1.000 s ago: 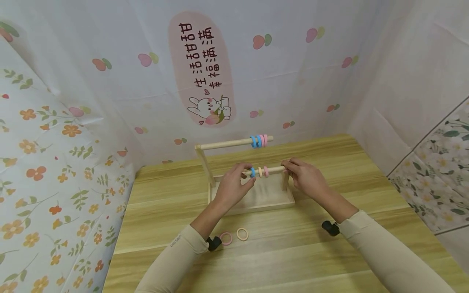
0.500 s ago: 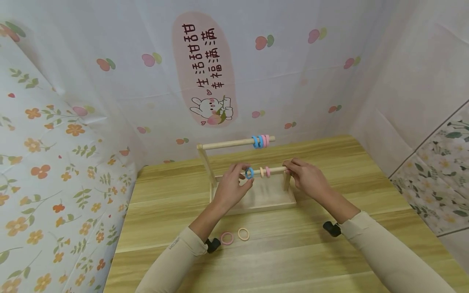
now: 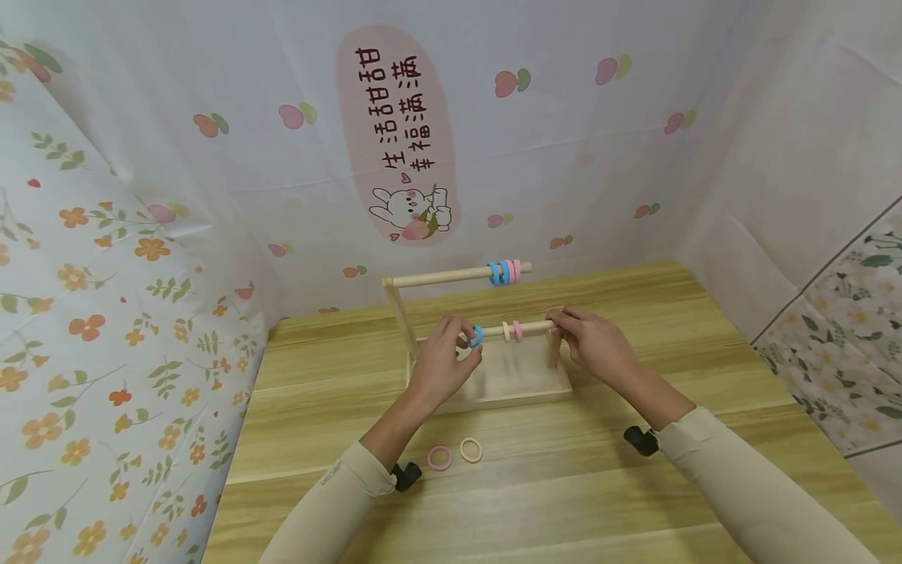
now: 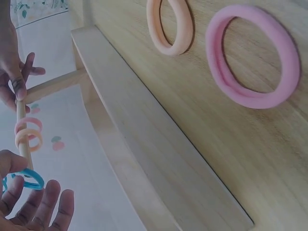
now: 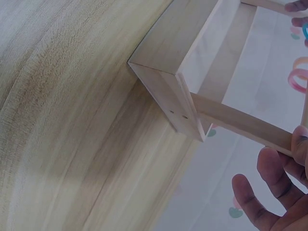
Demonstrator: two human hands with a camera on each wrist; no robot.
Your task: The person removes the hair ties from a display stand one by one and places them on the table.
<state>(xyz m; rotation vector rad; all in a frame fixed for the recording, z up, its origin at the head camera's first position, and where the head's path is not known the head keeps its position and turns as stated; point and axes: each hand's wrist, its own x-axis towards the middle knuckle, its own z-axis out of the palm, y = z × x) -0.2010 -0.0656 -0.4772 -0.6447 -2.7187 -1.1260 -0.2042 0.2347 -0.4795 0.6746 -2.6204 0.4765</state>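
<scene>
In the head view, my left hand (image 3: 438, 362) pinches a blue hair tie (image 3: 475, 337) between thumb and fingers at the free left end of a wooden rack's lower rod (image 3: 537, 327). The left wrist view shows the blue loop right at the rod's tip, other fingers spread below it. A peach hair tie (image 3: 506, 331) and a pink one (image 3: 517, 330) hang farther along this rod. My right hand (image 3: 597, 343) grips the rod's right end where it meets its post, thumb on the near side in the right wrist view.
Several blue and pink hair ties (image 3: 503, 272) hang near the right end of the upper rod (image 3: 444, 277). A loose pink hair tie (image 3: 439, 458) and a peach one (image 3: 470, 450) lie on the table before the rack's tray base (image 3: 507, 399). Patterned cloth (image 3: 564, 180) rises behind.
My left hand has drawn the blue hair tie leftward along the lower rod to its tip, away from the peach and pink ones. The right hand keeps its grip.
</scene>
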